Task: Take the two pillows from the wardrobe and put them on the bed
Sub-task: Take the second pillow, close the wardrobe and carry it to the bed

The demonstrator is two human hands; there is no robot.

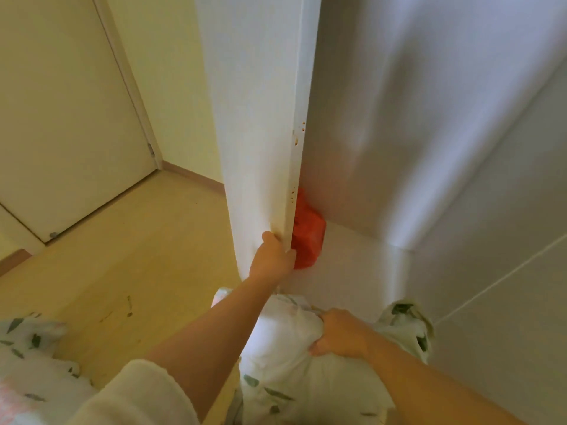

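My left hand (271, 256) grips the lower edge of the white wardrobe door (260, 118), which stands open. My right hand (340, 334) clutches a bunched fold of a white pillow with a green leaf print (285, 363), held low in front of the wardrobe's open compartment (352, 259). Similar leaf-print fabric (33, 363) lies at the lower left; I cannot tell whether it is the bed's linen or another pillow.
A red bag (308, 237) sits inside the wardrobe behind the door edge. A closed pale room door (67, 118) stands at the left. Light wooden floor (138, 256) lies between the door and the wardrobe.
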